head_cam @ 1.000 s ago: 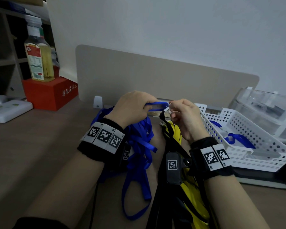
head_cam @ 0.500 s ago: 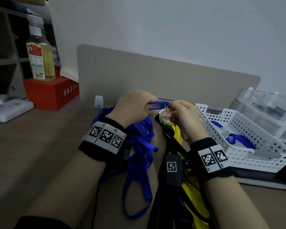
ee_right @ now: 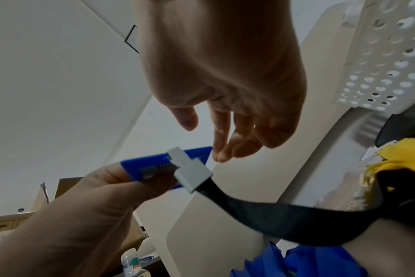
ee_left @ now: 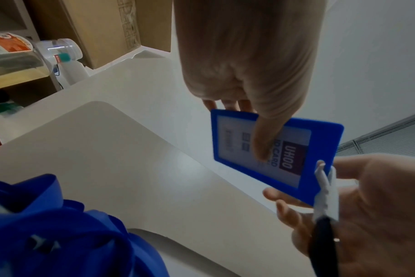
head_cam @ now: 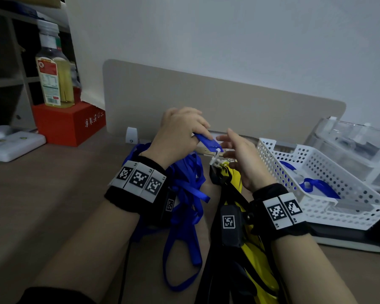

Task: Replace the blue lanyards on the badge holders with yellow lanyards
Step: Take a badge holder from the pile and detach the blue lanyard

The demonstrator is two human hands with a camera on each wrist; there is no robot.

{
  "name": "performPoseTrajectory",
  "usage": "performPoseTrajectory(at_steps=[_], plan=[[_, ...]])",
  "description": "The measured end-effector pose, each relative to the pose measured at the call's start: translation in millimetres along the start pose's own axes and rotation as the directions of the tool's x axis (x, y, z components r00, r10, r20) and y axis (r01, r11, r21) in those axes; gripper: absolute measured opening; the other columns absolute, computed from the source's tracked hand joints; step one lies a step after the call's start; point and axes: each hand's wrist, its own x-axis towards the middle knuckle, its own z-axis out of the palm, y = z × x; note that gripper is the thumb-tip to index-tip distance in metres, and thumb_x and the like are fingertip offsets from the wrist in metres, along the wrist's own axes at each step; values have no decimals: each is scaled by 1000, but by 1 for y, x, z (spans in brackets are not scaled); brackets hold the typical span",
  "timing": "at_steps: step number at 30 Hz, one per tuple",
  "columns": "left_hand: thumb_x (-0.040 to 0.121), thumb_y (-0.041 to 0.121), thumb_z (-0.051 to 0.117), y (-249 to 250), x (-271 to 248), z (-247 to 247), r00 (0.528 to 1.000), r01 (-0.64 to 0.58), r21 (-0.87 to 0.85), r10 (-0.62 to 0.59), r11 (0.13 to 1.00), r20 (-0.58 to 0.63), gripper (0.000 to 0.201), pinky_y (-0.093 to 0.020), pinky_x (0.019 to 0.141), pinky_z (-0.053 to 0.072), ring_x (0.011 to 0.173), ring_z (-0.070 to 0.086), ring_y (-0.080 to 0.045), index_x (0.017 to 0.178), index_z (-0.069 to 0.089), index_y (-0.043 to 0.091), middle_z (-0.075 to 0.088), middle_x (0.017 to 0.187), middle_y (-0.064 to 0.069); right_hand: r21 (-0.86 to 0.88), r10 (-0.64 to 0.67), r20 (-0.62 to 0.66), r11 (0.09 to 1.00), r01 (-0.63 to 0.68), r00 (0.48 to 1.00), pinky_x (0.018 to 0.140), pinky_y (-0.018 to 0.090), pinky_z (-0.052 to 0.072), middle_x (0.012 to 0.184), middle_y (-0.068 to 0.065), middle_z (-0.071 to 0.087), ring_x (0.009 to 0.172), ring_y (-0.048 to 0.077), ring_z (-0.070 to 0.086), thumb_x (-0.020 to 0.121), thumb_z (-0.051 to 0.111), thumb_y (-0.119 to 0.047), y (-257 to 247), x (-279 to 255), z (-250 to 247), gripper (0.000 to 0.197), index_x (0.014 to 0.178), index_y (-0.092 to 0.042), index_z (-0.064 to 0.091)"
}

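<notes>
Blue holder (ee_left: 277, 151) was pinched in left hand (head_cam: 180, 137) above desk (head_cam: 53, 194); white clip (ee_right: 190, 168) with dark strap hooked in its slot. Right hand (head_cam: 239, 156) spread just beside, gripping nothing. Blue lanyards (head_cam: 184, 194) heaped under left wrist, yellow lanyards (head_cam: 235, 178) under right. White basket (head_cam: 316, 172) right; bottle (head_cam: 53, 73) on red box (head_cam: 68, 121) far left

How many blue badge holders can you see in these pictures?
1 for sure: the blue badge holder gripped in the left hand. The white basket holds blue lanyards; any holders there are unclear.
</notes>
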Motion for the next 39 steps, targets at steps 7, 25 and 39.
performPoseTrajectory(at_steps=[7, 25, 39], plan=[[64, 11, 39, 1, 0, 2, 999, -48, 65, 47, 997, 14, 48, -22, 91, 9, 133, 38, -20, 74, 76, 40, 63, 121, 14, -2, 42, 200, 999, -43, 979, 62, 27, 34, 81, 1, 68, 65, 10, 54, 98, 44, -35, -1, -3, 3, 31, 99, -14, 68], [99, 28, 49, 47, -3, 9, 676, 737, -558, -416, 382, 608, 33, -19, 60, 54, 57, 62, -14, 102, 68, 2, 66, 71, -8, 496, -31, -117, 864, 85, 993, 55, 24, 55, 78, 7, 71, 61, 15, 69, 99, 51, -16, -4, 4, -3, 10, 91, -11, 48], [100, 23, 49, 64, 5, -29, 892, 448, -706, -327, 549, 313, 34, -20, 42, 34, 38, 31, -9, 76, 68, 9, 43, 45, 6, 501, 81, -204, 865, 33, 976, 48, 20, 54, 98, 13, 65, 58, 14, 71, 102, 43, -14, 7, 14, -14, 31, 128, 3, 42]])
